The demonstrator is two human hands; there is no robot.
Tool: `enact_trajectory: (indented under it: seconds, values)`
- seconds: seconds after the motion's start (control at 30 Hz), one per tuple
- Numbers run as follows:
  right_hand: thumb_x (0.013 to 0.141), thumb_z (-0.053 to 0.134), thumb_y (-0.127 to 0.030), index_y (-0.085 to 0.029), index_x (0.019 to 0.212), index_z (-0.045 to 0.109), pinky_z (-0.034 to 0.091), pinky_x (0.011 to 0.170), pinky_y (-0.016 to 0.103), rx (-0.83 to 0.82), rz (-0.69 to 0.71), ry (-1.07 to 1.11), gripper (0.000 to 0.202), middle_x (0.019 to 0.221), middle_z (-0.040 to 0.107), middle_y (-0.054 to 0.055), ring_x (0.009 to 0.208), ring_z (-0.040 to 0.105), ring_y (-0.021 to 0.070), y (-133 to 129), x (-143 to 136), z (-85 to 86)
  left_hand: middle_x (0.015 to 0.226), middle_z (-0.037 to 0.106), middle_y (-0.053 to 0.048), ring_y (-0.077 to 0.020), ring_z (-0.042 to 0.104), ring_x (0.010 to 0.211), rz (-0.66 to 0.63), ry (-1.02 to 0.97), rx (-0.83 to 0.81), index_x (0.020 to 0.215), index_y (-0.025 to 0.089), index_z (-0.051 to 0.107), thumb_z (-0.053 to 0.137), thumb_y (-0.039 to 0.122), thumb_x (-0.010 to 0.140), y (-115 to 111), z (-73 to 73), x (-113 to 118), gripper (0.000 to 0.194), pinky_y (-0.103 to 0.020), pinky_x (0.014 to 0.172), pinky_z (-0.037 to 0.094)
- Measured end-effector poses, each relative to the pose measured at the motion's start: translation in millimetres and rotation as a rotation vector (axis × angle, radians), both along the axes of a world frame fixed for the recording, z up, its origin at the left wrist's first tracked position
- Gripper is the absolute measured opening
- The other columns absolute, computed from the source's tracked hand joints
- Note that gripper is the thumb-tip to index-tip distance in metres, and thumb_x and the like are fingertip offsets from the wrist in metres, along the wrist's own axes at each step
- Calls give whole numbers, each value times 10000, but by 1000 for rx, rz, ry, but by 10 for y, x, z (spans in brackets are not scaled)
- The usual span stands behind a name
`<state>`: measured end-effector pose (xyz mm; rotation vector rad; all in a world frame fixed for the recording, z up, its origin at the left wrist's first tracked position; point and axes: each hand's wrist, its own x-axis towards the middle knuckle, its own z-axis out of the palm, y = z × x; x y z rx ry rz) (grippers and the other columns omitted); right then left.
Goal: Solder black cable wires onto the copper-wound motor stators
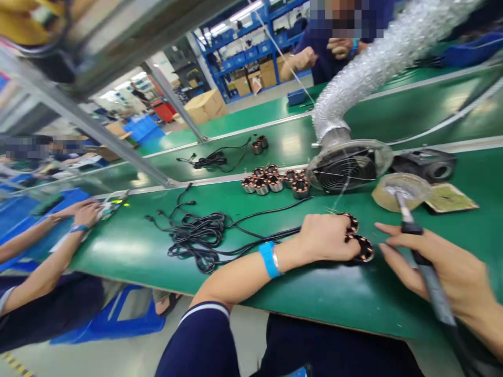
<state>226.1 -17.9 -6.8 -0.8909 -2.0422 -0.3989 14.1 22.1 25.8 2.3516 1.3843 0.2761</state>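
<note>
My left hand, with a blue band at the wrist, is closed round two motor stators with copper windings, low over the green bench. Black cables run from under that hand to a tangled cable bundle on its left. In my right hand is a soldering iron, held by its grey and black handle. Its metal end points down over a round yellowish dish; whether it touches is not clear. More motor stators stand grouped behind my left hand.
Beyond the dish are a square yellowish pad and a black iron holder. A round fan with a silver duct stands behind my hands. Co-workers' hands are at the left; another person stands across the bench.
</note>
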Motion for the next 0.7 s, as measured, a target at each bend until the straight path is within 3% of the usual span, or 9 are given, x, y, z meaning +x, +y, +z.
enact_trajectory:
  seconds: [0.07, 0.13, 0.17, 0.23, 0.3, 0.37, 0.5, 0.57, 0.7]
  values:
    - [840, 691, -296, -145, 1002, 597, 510, 876, 174, 20, -40, -31, 240, 1112, 669, -25, 953, 633, 15, -40, -39, -56, 1085, 702, -55, -218, 651, 937, 64, -77, -16, 1200, 210, 623, 500, 395, 822, -26, -19, -130, 438, -323, 809, 454]
    - [847, 687, -419, -129, 1023, 575, 514, 859, 178, -42, -56, -8, 357, 1093, 664, -23, 941, 629, 10, -38, -96, -130, 898, 689, -42, -130, 571, 755, 112, -139, -59, 1156, 173, 645, 437, 248, 835, -37, -30, -314, 390, -270, 762, 390]
    - [845, 680, -471, -124, 1031, 566, 518, 847, 177, -74, -57, 3, 411, 1085, 660, -18, 941, 629, 10, -27, -127, -166, 848, 673, -38, -115, 548, 738, 139, -190, -62, 1134, 166, 659, 394, 259, 884, -45, -41, -401, 376, -261, 774, 380]
    - [842, 673, -508, -121, 1056, 553, 525, 827, 181, -107, -49, 12, 459, 1071, 652, -3, 937, 626, 18, 0, -188, -221, 949, 689, -41, -115, 580, 841, 175, -306, -76, 1146, 177, 676, 310, 405, 987, -84, -85, -528, 460, -254, 834, 384]
    - [847, 674, -447, -130, 1066, 545, 522, 804, 178, -123, -10, 25, 407, 1070, 647, 3, 931, 620, 21, 6, -236, -249, 1042, 696, -43, -127, 603, 939, 192, -376, -151, 1070, 176, 707, 207, 561, 1015, -149, -155, -577, 633, -257, 884, 386]
    - [844, 667, -358, -139, 1053, 535, 516, 805, 168, -151, 72, 44, 330, 1079, 643, 2, 948, 616, 15, -24, -257, -253, 1018, 698, -47, -130, 605, 940, 191, -366, -231, 963, 158, 717, 153, 598, 1016, -209, -226, -565, 718, -256, 886, 380]
    - [848, 603, -250, -133, 1022, 504, 514, 941, 149, -241, 237, 40, 231, 1160, 632, 15, 1120, 611, 2, -140, -225, -237, 1029, 685, -29, -101, 577, 912, 72, -284, -330, 1129, 171, 709, 335, 505, 1004, -236, -273, -500, 517, -215, 829, 370]
    - [856, 581, -224, -127, 1036, 494, 505, 986, 139, -255, 261, 19, 222, 1204, 625, 30, 1173, 600, -4, -171, -198, -239, 910, 666, -1, -57, 535, 788, -39, -274, -413, 1187, 197, 710, 421, 419, 981, -214, -256, -493, 418, -184, 758, 354]
    - [856, 623, -310, -126, 1123, 503, 521, 985, 184, -237, 267, -27, 346, 1241, 608, 48, 1196, 595, 40, -147, -170, -278, 590, 431, 38, -13, 336, 552, -168, -304, -514, 1028, 139, 714, 554, 436, 922, -185, -247, -519, 353, -165, 577, 251]
